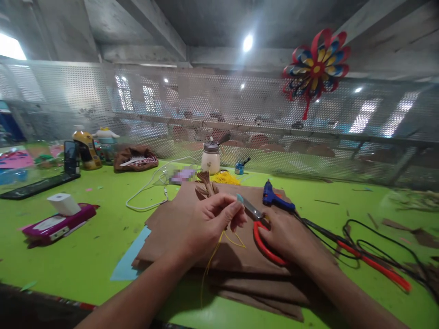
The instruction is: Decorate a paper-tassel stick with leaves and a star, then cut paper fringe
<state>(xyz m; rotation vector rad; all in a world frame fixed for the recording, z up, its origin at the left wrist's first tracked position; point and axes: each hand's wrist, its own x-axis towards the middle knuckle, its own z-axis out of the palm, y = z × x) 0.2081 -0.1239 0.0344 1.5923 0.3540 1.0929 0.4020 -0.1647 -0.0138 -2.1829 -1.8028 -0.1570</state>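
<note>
My left hand is closed in a pinch over the brown paper sheets, with yellow thread hanging below it. At its fingertips shows a small light-blue bit, too small to name. A fringed brown paper piece sticks up just behind this hand; whether it is held is hidden. My right hand grips red-handled scissors, their blades pointing left toward the left fingertips. Beyond the right hand, a blue glue gun lies on the brown paper.
Behind the sheets stand a cream lidded jar, yellow shreds and a small blue bottle. A red-handled tool and black cord lie right. Left are a purple box, white cable and phone stand.
</note>
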